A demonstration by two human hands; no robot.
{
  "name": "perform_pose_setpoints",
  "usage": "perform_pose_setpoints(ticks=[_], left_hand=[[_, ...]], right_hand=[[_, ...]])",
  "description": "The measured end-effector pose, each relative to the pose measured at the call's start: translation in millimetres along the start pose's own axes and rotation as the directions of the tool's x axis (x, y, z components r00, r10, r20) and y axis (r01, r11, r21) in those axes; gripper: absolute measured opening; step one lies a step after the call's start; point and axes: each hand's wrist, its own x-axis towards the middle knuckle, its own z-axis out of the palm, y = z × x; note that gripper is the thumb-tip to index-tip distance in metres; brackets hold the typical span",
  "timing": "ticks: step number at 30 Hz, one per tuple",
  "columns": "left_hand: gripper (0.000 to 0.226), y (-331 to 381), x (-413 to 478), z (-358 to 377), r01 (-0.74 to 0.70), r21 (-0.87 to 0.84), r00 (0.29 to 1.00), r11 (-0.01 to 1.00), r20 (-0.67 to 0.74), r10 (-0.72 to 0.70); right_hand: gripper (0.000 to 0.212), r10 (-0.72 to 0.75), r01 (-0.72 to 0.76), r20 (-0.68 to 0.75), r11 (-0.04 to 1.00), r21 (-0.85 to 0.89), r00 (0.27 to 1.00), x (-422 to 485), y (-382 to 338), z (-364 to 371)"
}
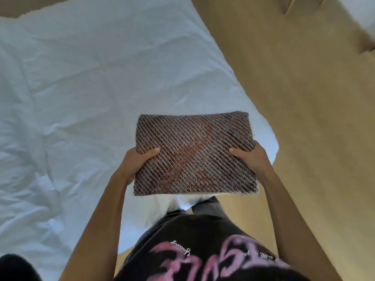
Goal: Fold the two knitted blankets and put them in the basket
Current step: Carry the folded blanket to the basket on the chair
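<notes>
A knitted blanket (pixel 194 153), brown with reddish patches, is folded into a flat rectangle and held level in the air over the corner of the bed. My left hand (pixel 136 163) grips its left edge, thumb on top. My right hand (pixel 251 159) grips its right edge the same way. A thin white layer shows under the blanket's near edge. No second blanket and no basket are in view.
A bed with a crumpled white duvet (pixel 91 88) fills the left half of the view. Tan wooden floor (pixel 304 98) runs along the right. My own dark shirt and trousers (pixel 198 240) are below the blanket. A white furniture edge (pixel 361 15) shows at top right.
</notes>
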Motion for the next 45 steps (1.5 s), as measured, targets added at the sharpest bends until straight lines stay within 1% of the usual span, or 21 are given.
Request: perform_pose_setpoints(ticks=[4, 8, 10, 15, 20, 24, 27, 30, 32, 34, 36, 39, 42, 45], left_hand=[[0.063, 8.9, 0.2, 19.2, -0.04, 0.115, 0.994, 0.993, 0.105, 0.028], [0.062, 20.2, -3.1, 59.3, -0.071, 0.24, 0.967, 0.968, 0.256, 0.007], [0.06, 24.9, -4.5, 80.4, -0.081, 0.288, 0.953, 0.954, 0.302, -0.01], [0.051, 27.8, -19.5, 175.5, -0.152, 0.429, 0.893, 0.89, 0.445, -0.062], [0.039, 12.2, -48.7, 282.3, -0.234, 0.527, 0.818, 0.817, 0.561, -0.127], [0.035, -10.0, -83.5, 370.9, -0.296, 0.58, 0.762, 0.759, 0.623, -0.179], [0.033, -29.6, -113.8, 435.1, -0.344, 0.592, 0.713, 0.729, 0.67, -0.208], [0.029, -51.1, -145.5, 493.4, -0.383, 0.609, 0.667, 0.695, 0.702, -0.248], [0.027, -64.4, -163.3, 528.4, -0.413, 0.62, 0.636, 0.667, 0.721, -0.276], [0.025, -76.7, -179.7, 560.8, -0.455, 0.629, 0.601, 0.63, 0.739, -0.304], [0.026, -88.4, -193.9, 592.6, -0.485, 0.642, 0.573, 0.594, 0.746, -0.339], [0.029, -104.3, -209.1, 640.0, -0.53, 0.649, 0.525, 0.546, 0.756, -0.391], [0.034, -119.0, -217.5, 689.1, -0.56, 0.648, 0.492, 0.516, 0.762, -0.422], [0.037, -131.0, -222.4, 743.8, -0.58, 0.648, 0.461, 0.493, 0.761, -0.457]], right_hand=[[0.068, 0.087, -0.068, -0.139, 0.988, 0.136, 0.986, -41.8, 36.8, -15.3], [0.054, 0.173, -0.081, -0.267, 0.943, 0.322, 0.948, -85.2, 75.4, -37.0], [0.054, 0.21, -0.082, -0.305, 0.919, 0.385, 0.929, -100.8, 92.8, -47.1], [0.053, 0.309, -0.037, -0.42, 0.839, 0.543, 0.853, -153.0, 150.3, -98.9], [0.043, 0.373, 0.041, -0.531, 0.789, 0.613, 0.761, -204.0, 208.3, -155.6], [0.045, 0.441, 0.092, -0.589, 0.744, 0.662, 0.678, -242.7, 257.6, -206.9], [0.049, 0.491, 0.133, -0.611, 0.702, 0.699, 0.62, -270.7, 295.0, -243.9], [0.048, 0.535, 0.176, -0.628, 0.666, 0.725, 0.565, -299.7, 327.7, -276.6], [0.046, 0.567, 0.192, -0.633, 0.646, 0.739, 0.527, -317.8, 348.5, -293.2], [0.04, 0.596, 0.213, -0.639, 0.628, 0.748, 0.487, -334.3, 367.6, -305.4], [0.034, 0.63, 0.242, -0.635, 0.598, 0.764, 0.447, -348.2, 384.7, -315.7], [0.037, 0.675, 0.289, -0.621, 0.551, 0.783, 0.399, -361.5, 405.9, -330.9], [0.04, 0.71, 0.321, -0.608, 0.518, 0.793, 0.356, -366.0, 424.2, -352.3], [0.033, 0.737, 0.343, -0.601, 0.503, 0.793, 0.309, -363.6, 440.0, -383.6]])
